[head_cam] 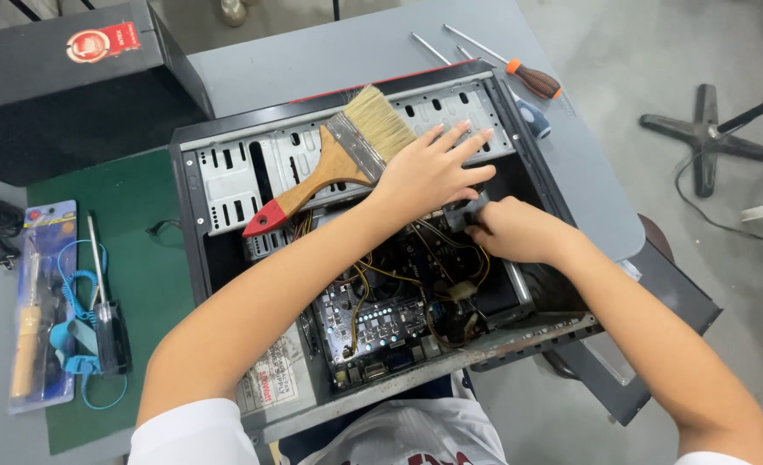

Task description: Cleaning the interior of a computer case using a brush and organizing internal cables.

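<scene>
An open black computer case (193, 215) lies on its side on the table, showing the motherboard (373, 323) and yellow and black cables (381, 274). A paintbrush (334, 159) with a wooden handle and red tip rests on the metal drive cage (235, 176). My left hand (433, 168) lies flat with fingers spread on the cage's edge, next to the brush bristles. My right hand (515, 228) reaches into the case and is closed around a dark connector (466, 215) at the end of the cables.
Two screwdrivers (519, 76) lie on the grey table behind the case. On the green mat (131, 224) to the left are a black-handled screwdriver (105, 319) and a packaged tool kit with a blue coiled strap (45, 301). A black box (62, 60) stands at the back left.
</scene>
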